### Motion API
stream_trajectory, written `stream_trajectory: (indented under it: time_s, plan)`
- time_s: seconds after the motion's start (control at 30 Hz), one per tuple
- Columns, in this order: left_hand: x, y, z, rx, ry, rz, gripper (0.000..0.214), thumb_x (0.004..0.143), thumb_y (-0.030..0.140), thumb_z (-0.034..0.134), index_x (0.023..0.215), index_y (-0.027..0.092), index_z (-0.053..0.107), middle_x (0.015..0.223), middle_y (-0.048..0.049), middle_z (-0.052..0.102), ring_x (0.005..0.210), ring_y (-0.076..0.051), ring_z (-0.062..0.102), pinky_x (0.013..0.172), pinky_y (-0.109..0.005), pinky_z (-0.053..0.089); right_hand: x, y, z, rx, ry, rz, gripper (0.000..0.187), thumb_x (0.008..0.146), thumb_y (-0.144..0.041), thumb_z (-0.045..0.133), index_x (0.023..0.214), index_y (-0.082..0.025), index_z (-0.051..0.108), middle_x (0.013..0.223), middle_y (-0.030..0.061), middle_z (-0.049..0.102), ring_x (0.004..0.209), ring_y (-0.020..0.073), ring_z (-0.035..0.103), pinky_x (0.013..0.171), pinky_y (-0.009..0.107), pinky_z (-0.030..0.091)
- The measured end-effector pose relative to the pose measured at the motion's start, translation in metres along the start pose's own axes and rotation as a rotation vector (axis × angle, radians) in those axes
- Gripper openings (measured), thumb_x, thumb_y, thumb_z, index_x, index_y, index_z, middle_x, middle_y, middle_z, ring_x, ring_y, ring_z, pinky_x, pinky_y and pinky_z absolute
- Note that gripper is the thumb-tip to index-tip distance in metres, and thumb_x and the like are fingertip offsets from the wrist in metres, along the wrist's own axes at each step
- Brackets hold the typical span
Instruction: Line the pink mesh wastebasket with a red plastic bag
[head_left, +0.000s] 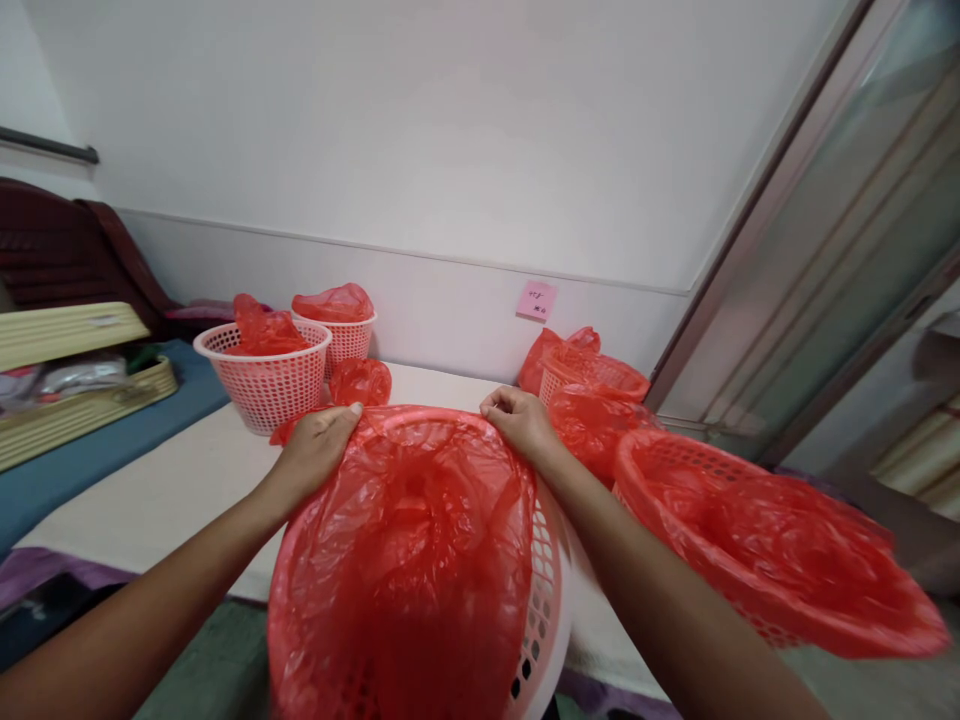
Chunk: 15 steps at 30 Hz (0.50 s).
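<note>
A red plastic bag (420, 540) hangs inside a pale pink perforated basket (551, 610) in front of me, its edge drawn over most of the rim. At the far left of that rim my left hand (324, 440) grips the bag's edge, thumb on top. My right hand (519, 418) pinches the bag at the far right of the rim, thumb and forefinger together. On the near right, part of the basket's wall shows bare of the bag.
Two pink baskets (266, 375) with crumpled red bags stand at the back left. Bag-lined baskets (780, 560) stand at the right. A pink note (536, 300) is stuck on the wall. Yellow case (82, 400) lies open on the left. A pale cloth (172, 480) covers the surface.
</note>
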<state>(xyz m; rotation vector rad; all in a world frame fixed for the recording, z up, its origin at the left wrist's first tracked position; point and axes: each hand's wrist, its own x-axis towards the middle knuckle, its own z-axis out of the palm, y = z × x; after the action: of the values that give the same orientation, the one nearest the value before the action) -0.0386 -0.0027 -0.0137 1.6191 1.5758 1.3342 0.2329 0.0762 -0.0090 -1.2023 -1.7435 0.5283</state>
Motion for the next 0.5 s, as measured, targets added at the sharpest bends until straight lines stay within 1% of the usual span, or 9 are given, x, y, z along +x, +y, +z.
stream_trajectory:
  time_s: [0.1,0.2,0.27,0.37,0.43,0.5]
  plan:
    - [0.005,-0.004,-0.002,0.021,0.002,0.022,0.045,0.085,0.060,0.045,0.061,0.021,0.044,0.059,0.0031,0.048,0.059,-0.014,0.044,0.057,-0.028,0.034,0.003,0.000,0.003,0.039,0.015,0.060,0.007,0.065,-0.024,0.055,0.061,-0.020,0.058,0.060,-0.0026,0.058,0.058,0.0127,0.051,0.056,0.024,0.036]
    - [0.010,-0.009,-0.004,0.070,0.064,0.064,0.042,0.085,0.057,0.047,0.062,0.022,0.042,0.060,0.0039,0.044,0.060,-0.014,0.042,0.059,-0.029,0.033,0.006,0.000,0.006,0.064,0.025,0.121,0.005,0.063,-0.023,0.055,0.059,-0.020,0.057,0.059,-0.0028,0.058,0.058,0.0124,0.051,0.056,0.024,0.037]
    - [0.012,-0.012,-0.006,0.093,0.084,0.085,0.039,0.083,0.057,0.049,0.067,0.022,0.046,0.063,0.0035,0.047,0.063,-0.015,0.044,0.060,-0.029,0.033,0.007,0.000,0.007,0.077,0.024,0.151,0.005,0.061,-0.022,0.056,0.058,-0.019,0.058,0.060,-0.0027,0.058,0.059,0.0125,0.051,0.056,0.024,0.037]
    - [0.016,-0.017,-0.007,0.095,0.055,0.080,0.040,0.081,0.061,0.051,0.075,0.022,0.053,0.068,0.0026,0.054,0.065,-0.016,0.048,0.061,-0.028,0.036,0.008,0.002,0.008,0.100,0.016,0.184,0.004,0.060,-0.022,0.056,0.058,-0.019,0.059,0.060,-0.0029,0.058,0.059,0.0122,0.050,0.055,0.024,0.036]
    - [0.019,-0.020,-0.009,0.094,0.029,0.066,0.041,0.079,0.062,0.053,0.075,0.021,0.055,0.069,0.0023,0.055,0.066,-0.016,0.050,0.061,-0.028,0.037,0.007,0.005,0.007,0.125,-0.001,0.206,0.005,0.060,-0.023,0.058,0.057,-0.019,0.057,0.060,-0.0031,0.057,0.058,0.0117,0.048,0.054,0.024,0.034]
    - [0.023,-0.024,-0.012,0.098,0.024,0.046,0.042,0.079,0.062,0.053,0.073,0.021,0.056,0.069,0.0018,0.057,0.067,-0.016,0.051,0.061,-0.028,0.037,0.004,0.008,0.003,0.166,-0.040,0.239,0.011,0.060,-0.027,0.061,0.057,-0.020,0.054,0.057,-0.0036,0.054,0.055,0.0110,0.046,0.052,0.024,0.033]
